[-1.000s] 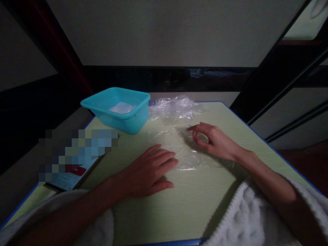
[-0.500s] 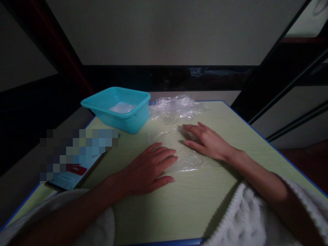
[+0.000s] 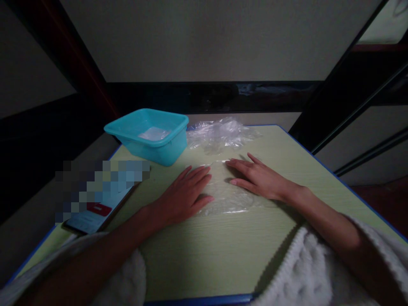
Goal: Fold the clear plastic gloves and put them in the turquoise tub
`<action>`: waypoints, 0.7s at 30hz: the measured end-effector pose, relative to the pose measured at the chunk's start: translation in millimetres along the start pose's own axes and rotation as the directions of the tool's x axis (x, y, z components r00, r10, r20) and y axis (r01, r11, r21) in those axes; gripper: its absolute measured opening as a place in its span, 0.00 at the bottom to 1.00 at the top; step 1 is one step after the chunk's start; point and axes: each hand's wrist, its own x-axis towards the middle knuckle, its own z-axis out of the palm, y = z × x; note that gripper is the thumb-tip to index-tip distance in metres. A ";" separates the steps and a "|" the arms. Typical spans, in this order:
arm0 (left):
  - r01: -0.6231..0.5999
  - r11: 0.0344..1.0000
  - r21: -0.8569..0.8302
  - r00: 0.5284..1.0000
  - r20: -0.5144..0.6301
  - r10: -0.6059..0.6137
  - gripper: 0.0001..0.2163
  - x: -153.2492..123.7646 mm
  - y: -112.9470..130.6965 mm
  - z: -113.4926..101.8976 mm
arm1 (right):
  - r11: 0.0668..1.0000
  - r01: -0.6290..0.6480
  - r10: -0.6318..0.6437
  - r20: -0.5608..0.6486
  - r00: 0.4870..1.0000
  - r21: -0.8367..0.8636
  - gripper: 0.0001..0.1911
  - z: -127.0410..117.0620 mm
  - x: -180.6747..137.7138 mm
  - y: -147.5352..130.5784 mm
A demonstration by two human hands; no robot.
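A clear plastic bag point(image 3: 223, 191) lies flat on the pale green tabletop point(image 3: 204, 255), its lower edge catching the light. My left hand point(image 3: 188, 195) is open over the bag's left side, palm down with the fingers stretched out. On the right side of the bag my right hand point(image 3: 255, 174) rests, also open, fingers spread and pointing left. Neither hand grips anything. Parts of the bag are hidden under the fingers.
Behind the flat bag is a crumpled heap of clear plastic bags point(image 3: 223, 134). A turquoise plastic basin point(image 3: 156, 148) at the back left holds a flat, clear or whitish piece. A phone point(image 3: 102, 212), partly blurred out, lies at the left. A wall stands behind the table.
My left hand has moved up and slightly left, from the bag's lower part towards its upper left corner. My right hand has barely shifted. The bag looks flatter.
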 end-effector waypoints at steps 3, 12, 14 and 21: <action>0.003 1.000 0.008 1.000 0.006 -0.003 0.21 0.2 -0.6 -0.1 | 1.000 0.004 -0.004 -0.022 1.000 -0.006 0.27 -7.0 -1.0 1.6; -0.029 1.000 0.011 0.999 -0.045 0.030 0.19 -1.5 0.4 0.5 | 0.960 -0.011 0.002 -0.031 1.000 -0.280 0.13 -23.4 -9.4 13.6; -0.039 0.999 0.017 0.997 -0.061 0.040 0.17 -2.2 0.7 0.5 | 0.945 -0.005 -0.003 -0.023 1.000 -0.327 0.10 -21.8 -9.4 14.4; -0.080 0.996 0.030 0.990 -0.115 0.083 0.13 -4.6 3.9 -3.2 | 0.942 -0.030 0.018 -0.038 0.999 -0.333 0.10 -14.7 -5.1 14.4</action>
